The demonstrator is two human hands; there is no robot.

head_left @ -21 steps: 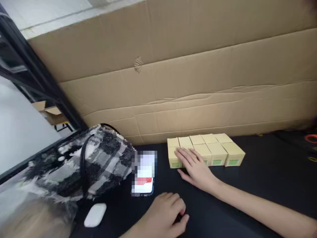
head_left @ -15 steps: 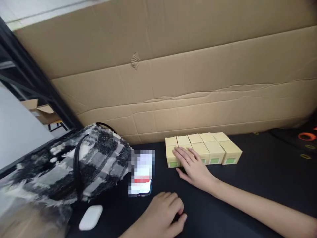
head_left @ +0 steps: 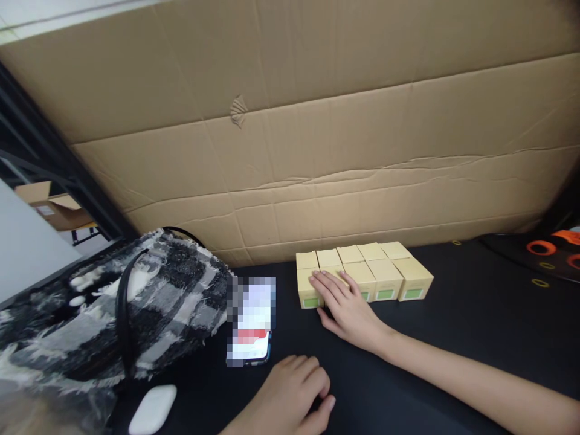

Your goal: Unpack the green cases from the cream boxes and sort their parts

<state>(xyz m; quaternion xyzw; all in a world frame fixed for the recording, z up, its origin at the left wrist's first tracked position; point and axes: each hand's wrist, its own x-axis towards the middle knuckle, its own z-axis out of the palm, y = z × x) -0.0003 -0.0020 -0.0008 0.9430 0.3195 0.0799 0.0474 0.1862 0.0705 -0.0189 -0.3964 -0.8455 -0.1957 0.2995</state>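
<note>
- Right hand [head_left: 347,308]: lies flat, palm down, fingers spread and resting on the near left boxes of the box block [head_left: 362,277]; grip apart, nothing clamped.
- Left hand [head_left: 290,399]: rests on the table [head_left: 475,326], fingers loosely curled under; cannot tell whether anything is under them.
- Box block: small yellow cartons with green labels on the near faces, packed touching in two rows, standing on the table just in front of the cardboard sheet [head_left: 317,133]. Back row counts five; front row shows at least four, part hidden by the right hand.
- Phone [head_left: 250,329]: one, lying flat between the box block and the bag [head_left: 113,314], just ahead of the left hand.
- Bag: one, black-and-white plaid fabric with a dark handle, at the left of the table.
- White case [head_left: 153,409]: one, rounded, near the bag's front edge.
- Orange rings [head_left: 541,248] at the far right, well apart from the hands.
</note>
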